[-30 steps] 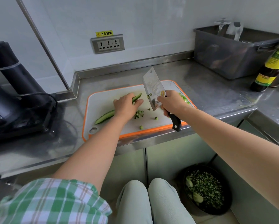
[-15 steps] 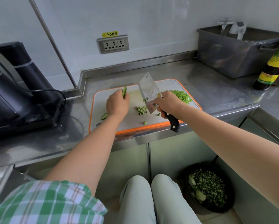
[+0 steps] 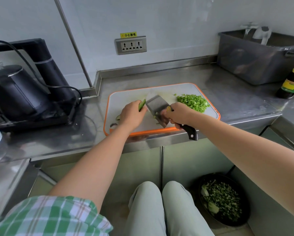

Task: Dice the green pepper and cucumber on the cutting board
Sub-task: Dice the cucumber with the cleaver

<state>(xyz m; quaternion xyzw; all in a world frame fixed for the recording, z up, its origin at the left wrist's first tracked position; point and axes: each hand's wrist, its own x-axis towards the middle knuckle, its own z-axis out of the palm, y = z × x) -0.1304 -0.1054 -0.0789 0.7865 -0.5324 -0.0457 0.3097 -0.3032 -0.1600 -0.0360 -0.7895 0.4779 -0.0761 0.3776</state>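
Observation:
A white cutting board with an orange rim (image 3: 209, 101) lies on the steel counter. My left hand (image 3: 131, 113) holds a cucumber strip (image 3: 142, 104) down on the board; one green end pokes past my fingers, the other end shows below my wrist. My right hand (image 3: 178, 114) grips the black handle of a cleaver (image 3: 157, 108), whose blade stands close beside the cucumber's end. A pile of diced green pepper (image 3: 193, 101) sits at the board's right. A few cucumber bits lie hidden or half hidden under the blade.
A black kettle and base (image 3: 23, 92) with a cord stand at the left. A grey tub (image 3: 260, 60) and a dark sauce bottle (image 3: 292, 80) are at the right. A bowl of chopped greens (image 3: 223, 200) sits on the floor. My knees are below the counter edge.
The cleaver has come down and left, from raised above the board to right beside the cucumber's end. My left hand stays on the cucumber strip. The camera view shifted right.

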